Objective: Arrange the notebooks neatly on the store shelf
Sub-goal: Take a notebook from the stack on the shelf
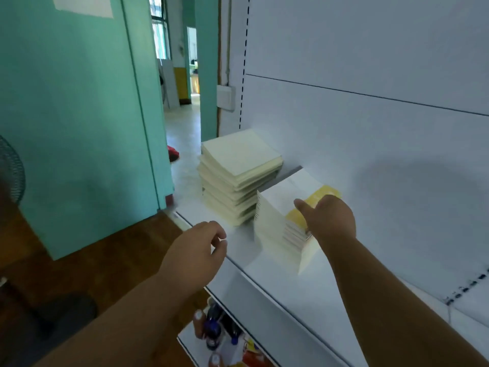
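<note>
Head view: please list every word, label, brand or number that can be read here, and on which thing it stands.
None can be read.
Yellow band on the top notebook under the right hand: any print is blurred.
Cream notebook stack: plain covers.
Bottles on the lower shelf: labels too small and blurred.
Paper on the green wall: blank.

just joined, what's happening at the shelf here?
A person is stocking a white metal store shelf. The right hand grips a stack of white-and-yellow notebooks, one cover hanging loose at the front. The left hand hovers loosely curled, holding nothing. A slightly uneven pile of cream notebooks sits at the shelf's left end.
</note>
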{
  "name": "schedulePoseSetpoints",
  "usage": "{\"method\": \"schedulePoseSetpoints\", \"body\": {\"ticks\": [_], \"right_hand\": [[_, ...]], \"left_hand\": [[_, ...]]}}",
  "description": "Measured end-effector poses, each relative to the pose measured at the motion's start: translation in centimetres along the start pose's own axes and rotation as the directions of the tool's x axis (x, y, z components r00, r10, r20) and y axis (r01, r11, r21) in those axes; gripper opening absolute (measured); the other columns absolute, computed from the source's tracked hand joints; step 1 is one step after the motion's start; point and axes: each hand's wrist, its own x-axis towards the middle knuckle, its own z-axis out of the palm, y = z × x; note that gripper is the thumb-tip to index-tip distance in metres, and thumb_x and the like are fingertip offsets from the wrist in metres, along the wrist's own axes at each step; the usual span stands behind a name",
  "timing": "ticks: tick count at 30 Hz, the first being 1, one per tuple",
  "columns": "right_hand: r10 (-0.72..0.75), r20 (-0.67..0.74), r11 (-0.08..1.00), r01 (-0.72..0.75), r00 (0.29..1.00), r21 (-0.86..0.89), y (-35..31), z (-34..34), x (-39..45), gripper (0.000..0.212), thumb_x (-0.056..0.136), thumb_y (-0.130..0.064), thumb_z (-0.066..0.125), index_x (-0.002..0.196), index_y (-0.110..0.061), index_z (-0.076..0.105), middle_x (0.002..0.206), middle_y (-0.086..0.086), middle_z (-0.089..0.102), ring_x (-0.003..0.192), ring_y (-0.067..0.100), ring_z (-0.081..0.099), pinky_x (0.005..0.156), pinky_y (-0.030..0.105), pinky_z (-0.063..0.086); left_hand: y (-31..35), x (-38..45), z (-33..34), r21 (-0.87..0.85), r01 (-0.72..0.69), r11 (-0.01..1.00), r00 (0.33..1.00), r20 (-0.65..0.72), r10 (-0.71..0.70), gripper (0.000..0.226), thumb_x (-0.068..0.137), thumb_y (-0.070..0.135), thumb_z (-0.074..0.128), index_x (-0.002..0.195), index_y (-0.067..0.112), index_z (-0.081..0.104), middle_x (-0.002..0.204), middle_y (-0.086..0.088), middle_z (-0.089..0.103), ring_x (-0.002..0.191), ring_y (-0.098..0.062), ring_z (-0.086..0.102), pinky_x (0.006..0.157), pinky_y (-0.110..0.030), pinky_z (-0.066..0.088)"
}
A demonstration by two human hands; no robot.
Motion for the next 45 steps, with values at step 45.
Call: {"method": "schedulePoseSetpoints", "body": {"ticks": [45], "right_hand": [[0.289, -0.043, 0.581, -0.14, 0.956, 0.802, -9.0, -0.2, -10.8, 0.022, 0.108, -0.016, 0.041, 0.094, -0.008, 0.057, 0.075, 0.012, 0.064, 0.055, 0.025, 0.057, 0.048, 0.032, 0.046]], "left_hand": [[-1.6, 8.3, -1.6, -0.797, 0.432, 0.422, 0.848, 0.518, 0.112, 0.022, 0.105, 0.013, 0.039, 0.117, 0.012, 0.058, 0.069, -0.017, 0.057, 0.044, -0.016, 0.047, 0.046, -0.03, 0.042]]}}
